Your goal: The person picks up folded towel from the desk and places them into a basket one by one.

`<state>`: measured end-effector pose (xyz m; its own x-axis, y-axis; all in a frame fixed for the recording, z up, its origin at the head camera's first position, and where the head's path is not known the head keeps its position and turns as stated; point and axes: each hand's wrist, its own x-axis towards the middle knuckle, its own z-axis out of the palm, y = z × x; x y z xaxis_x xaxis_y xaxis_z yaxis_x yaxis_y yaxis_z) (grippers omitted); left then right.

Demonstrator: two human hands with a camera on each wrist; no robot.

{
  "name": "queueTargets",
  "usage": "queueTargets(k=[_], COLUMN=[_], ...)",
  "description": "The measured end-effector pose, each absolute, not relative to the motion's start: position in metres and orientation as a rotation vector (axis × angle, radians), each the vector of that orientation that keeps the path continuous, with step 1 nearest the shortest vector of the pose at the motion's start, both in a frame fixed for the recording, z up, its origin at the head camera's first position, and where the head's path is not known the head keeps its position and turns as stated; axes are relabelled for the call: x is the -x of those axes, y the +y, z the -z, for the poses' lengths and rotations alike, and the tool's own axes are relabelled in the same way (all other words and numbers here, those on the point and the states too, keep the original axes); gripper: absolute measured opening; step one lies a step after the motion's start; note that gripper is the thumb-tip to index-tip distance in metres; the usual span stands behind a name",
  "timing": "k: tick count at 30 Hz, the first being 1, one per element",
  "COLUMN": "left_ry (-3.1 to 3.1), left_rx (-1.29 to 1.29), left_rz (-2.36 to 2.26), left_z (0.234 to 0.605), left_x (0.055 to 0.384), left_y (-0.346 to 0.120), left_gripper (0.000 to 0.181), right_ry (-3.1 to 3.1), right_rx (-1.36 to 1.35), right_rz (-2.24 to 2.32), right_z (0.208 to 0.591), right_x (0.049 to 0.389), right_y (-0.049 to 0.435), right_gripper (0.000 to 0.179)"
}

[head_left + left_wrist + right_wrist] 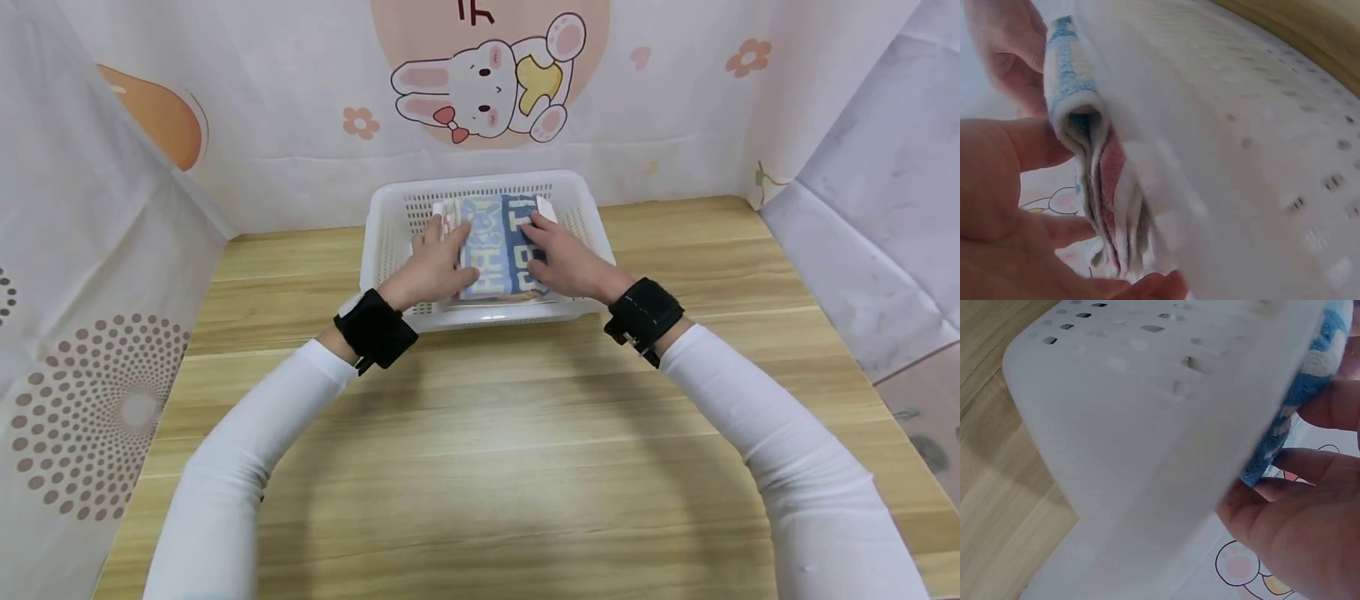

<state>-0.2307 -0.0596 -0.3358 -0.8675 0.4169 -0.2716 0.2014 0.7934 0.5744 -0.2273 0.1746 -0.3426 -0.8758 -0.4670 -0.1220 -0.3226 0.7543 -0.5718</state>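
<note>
A folded blue towel (491, 250) with pale letters lies on top of other folded cloth in a white plastic basket (480, 315). In the head view my left hand (433, 268) rests on its left part with fingers spread. On its right side my right hand (567, 254) touches the darker blue band. The left wrist view shows the towel's rolled fold (1082, 103) against the left thumb, with a pink layer (1111, 172) beneath. From the right wrist, the right fingers (1310, 465) touch the blue edge; the basket wall hides part of the towel.
The basket stands at the back of a wood-grain table (480, 450), close to a white curtain (300, 100) printed with a rabbit. Patterned white cloth (90, 333) hangs at the left side, and more cloth (877, 192) at the right. Perforated basket walls surround the cloth stack.
</note>
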Motion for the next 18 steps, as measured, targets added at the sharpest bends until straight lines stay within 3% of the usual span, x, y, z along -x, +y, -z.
queueTargets(k=[10,18], left_ry=[2.663,2.658], left_rx=[-0.631,-0.675], left_rz=[-0.426,-0.472], left_z=[0.342,0.339], left_x=[0.224,0.223], left_y=[-0.057,-0.062], left_gripper=[0.069,0.068], right_ry=[2.733,2.831], right_rx=[0.644,0.692], right_rz=[0.695,0.623], right_z=[0.351,0.352], right_x=[0.220,0.200], right_y=[0.180,0.182], right_gripper=[0.060,0.061])
